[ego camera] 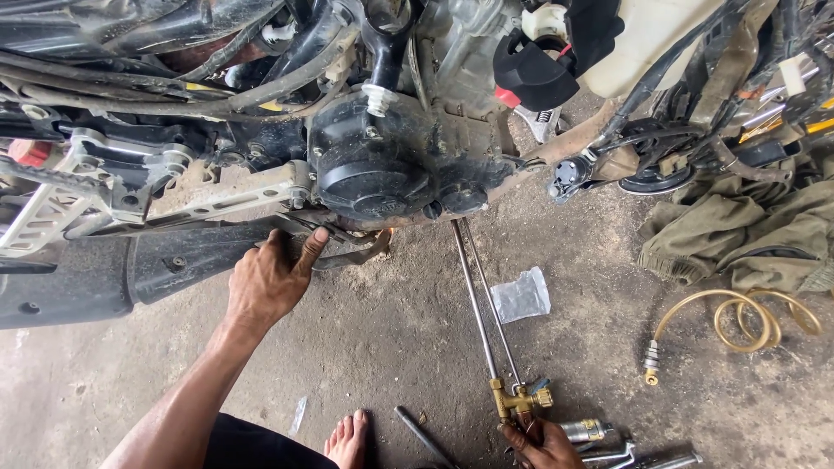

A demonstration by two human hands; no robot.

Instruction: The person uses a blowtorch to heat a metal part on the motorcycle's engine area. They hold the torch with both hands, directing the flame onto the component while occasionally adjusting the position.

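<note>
Right hand (543,445) gripping torch (519,401), left hand (271,280) under engine (391,165)

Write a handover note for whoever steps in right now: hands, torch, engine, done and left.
Left hand: under the black engine cover, fingers on the metal bracket below it.
Right hand: closed around the brass-valved torch; its twin tubes reach the engine underside.
Nearby: coiled hose, plastic bag, loose tools.
Done: torch positioned. Left: cannot tell; no flame visible.

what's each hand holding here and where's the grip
Right hand grips the gas torch at its handle, below the brass valve. Left hand holds nothing, pressing under the engine.
</note>
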